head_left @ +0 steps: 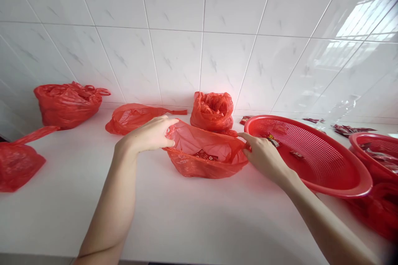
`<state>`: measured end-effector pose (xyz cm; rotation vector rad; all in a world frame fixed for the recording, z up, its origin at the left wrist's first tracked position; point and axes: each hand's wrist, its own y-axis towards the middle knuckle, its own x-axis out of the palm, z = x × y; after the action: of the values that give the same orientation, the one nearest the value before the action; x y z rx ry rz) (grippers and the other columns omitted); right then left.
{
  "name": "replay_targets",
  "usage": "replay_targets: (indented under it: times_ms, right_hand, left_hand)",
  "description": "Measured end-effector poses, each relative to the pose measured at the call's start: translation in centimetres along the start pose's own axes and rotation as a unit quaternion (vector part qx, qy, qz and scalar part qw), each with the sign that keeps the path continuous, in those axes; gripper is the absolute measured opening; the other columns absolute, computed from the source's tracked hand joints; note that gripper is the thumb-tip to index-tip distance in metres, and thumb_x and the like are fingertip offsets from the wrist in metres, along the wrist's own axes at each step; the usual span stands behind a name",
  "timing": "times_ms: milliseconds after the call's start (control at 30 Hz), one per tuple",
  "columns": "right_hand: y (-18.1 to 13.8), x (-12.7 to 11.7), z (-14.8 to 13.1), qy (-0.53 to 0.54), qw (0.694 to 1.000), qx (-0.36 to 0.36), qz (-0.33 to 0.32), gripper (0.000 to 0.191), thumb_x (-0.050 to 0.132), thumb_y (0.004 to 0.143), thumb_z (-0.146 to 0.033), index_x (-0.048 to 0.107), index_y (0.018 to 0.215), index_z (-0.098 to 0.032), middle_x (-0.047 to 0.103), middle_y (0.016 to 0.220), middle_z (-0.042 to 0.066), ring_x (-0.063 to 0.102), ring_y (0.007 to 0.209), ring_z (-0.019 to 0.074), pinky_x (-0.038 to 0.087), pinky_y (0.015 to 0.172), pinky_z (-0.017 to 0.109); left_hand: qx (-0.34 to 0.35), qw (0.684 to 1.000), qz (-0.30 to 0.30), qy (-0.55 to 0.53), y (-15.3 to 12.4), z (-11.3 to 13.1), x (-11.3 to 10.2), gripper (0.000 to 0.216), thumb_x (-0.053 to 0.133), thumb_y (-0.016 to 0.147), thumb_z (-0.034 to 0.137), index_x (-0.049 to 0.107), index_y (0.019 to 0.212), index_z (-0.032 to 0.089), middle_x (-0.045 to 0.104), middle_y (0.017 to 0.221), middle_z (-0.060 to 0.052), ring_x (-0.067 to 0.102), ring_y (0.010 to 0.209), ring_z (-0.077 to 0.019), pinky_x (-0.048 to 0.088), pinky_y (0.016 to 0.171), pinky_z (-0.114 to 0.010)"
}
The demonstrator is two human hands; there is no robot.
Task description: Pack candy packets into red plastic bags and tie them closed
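In the middle of the counter stands a red plastic bag point(207, 168), its mouth spread wide toward me. Dark red printed packets point(205, 155) lie at its bottom. My left hand point(155, 133) grips the bag's left rim, thumb inside and fingers partly hidden behind the plastic. On the opposite side my right hand point(263, 153) pinches the right rim near a handle. Just right of that hand is a red perforated basket point(334, 174) with a few small packets point(297, 155) in it.
Behind the held bag sits an upright bunched red bag point(212, 112) against the tiled wall point(174, 58). Other red bags lie left: a full one point(68, 105), a flat one point(130, 116) and one at the edge point(18, 167). A second basket point(367, 140) and a clear bottle point(342, 109) are right.
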<state>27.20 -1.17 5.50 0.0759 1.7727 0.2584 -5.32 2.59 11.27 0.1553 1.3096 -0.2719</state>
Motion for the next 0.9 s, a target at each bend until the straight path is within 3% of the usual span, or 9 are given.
replay_targets:
  times_ms: [133, 200, 367, 500, 567, 700, 767, 900]
  right_hand:
    - [0.9, -0.3, 0.8, 0.15, 0.981, -0.007, 0.125, 0.039, 0.051, 0.084, -0.019, 0.068, 0.119, -0.023, 0.073, 0.079, 0.003, 0.066, 0.067, 0.0201, 0.051, 0.069, 0.034]
    - [1.2, -0.3, 1.0, 0.217, 0.964, -0.005, 0.156, 0.033, 0.054, 0.083, -0.022, 0.07, 0.113, -0.024, 0.073, 0.081, 0.003, 0.067, 0.066, 0.0193, 0.054, 0.069, 0.035]
    - [1.7, -0.4, 0.6, 0.374, 0.917, -0.005, 0.139, 0.03, 0.059, 0.08, -0.021, 0.073, 0.106, -0.022, 0.073, 0.093, 0.005, 0.071, 0.068, 0.0193, 0.059, 0.067, 0.037]
    - [2.0, -1.2, -0.6, 0.48, 0.869, -0.01, 0.123, 0.024, 0.061, 0.079, -0.02, 0.072, 0.1, -0.017, 0.073, 0.082, 0.005, 0.071, 0.072, 0.0199, 0.059, 0.071, 0.035]
    - [2.1, -1.6, -1.3, 0.5, 0.859, -0.002, 0.107, 0.021, 0.062, 0.079, -0.021, 0.072, 0.098, -0.017, 0.072, 0.076, 0.004, 0.07, 0.068, 0.0189, 0.058, 0.068, 0.034]
    - [2.4, -2.0, -2.2, 0.515, 0.853, -0.002, 0.081, 0.021, 0.063, 0.078, -0.021, 0.072, 0.096, -0.016, 0.071, 0.075, 0.004, 0.066, 0.065, 0.0168, 0.055, 0.063, 0.031]
    - [2.5, -2.1, -2.5, 0.518, 0.851, -0.006, 0.085, 0.021, 0.063, 0.078, -0.021, 0.071, 0.096, -0.016, 0.068, 0.072, 0.002, 0.063, 0.062, 0.0153, 0.054, 0.061, 0.03]
    - [2.6, -2.4, -2.7, 0.51, 0.855, -0.001, 0.092, 0.02, 0.063, 0.075, -0.021, 0.071, 0.093, -0.016, 0.069, 0.076, 0.003, 0.06, 0.058, 0.0128, 0.052, 0.056, 0.028]
  left_hand:
    - [0.027, 0.996, 0.091, 0.0, -0.7, 0.1, -0.4, 0.072, 0.053, 0.08, 0.032, 0.041, 0.151, 0.028, 0.064, 0.118, -0.006, 0.063, 0.094, -0.0219, 0.045, 0.066, -0.023]
    - [0.031, 0.99, 0.136, -0.014, -1.1, 0.4, -0.6, 0.066, 0.048, 0.083, 0.029, 0.045, 0.149, 0.027, 0.067, 0.111, -0.004, 0.064, 0.088, -0.0203, 0.047, 0.069, -0.025]
    - [0.046, 0.968, 0.238, -0.061, -1.6, 1.9, -0.8, 0.045, 0.048, 0.084, 0.027, 0.07, 0.124, 0.026, 0.073, 0.094, -0.001, 0.062, 0.069, -0.0163, 0.049, 0.07, -0.027]
    - [0.063, 0.926, 0.317, -0.195, -1.2, 2.7, -0.5, 0.035, 0.056, 0.079, 0.027, 0.074, 0.109, 0.021, 0.071, 0.085, -0.001, 0.059, 0.059, -0.0124, 0.049, 0.062, -0.025]
    - [0.072, 0.898, 0.32, -0.292, -0.9, 3.3, -0.1, 0.033, 0.06, 0.078, 0.026, 0.072, 0.107, 0.019, 0.066, 0.073, 0.0, 0.057, 0.054, -0.0114, 0.048, 0.055, -0.024]
    - [0.114, 0.869, 0.247, -0.412, -0.4, 5.4, 1.1, 0.026, 0.064, 0.082, 0.031, 0.071, 0.103, 0.018, 0.061, 0.065, 0.0, 0.061, 0.057, -0.0135, 0.047, 0.05, -0.022]
    - [0.131, 0.859, 0.239, -0.434, -0.2, 6.3, 1.5, 0.029, 0.065, 0.084, 0.036, 0.072, 0.106, 0.018, 0.065, 0.074, -0.002, 0.064, 0.06, -0.0137, 0.049, 0.052, -0.023]
    - [0.143, 0.819, 0.299, -0.469, 0.2, 6.7, 1.8, 0.033, 0.064, 0.088, 0.037, 0.07, 0.115, 0.019, 0.069, 0.1, -0.006, 0.069, 0.073, -0.0148, 0.056, 0.068, -0.027]
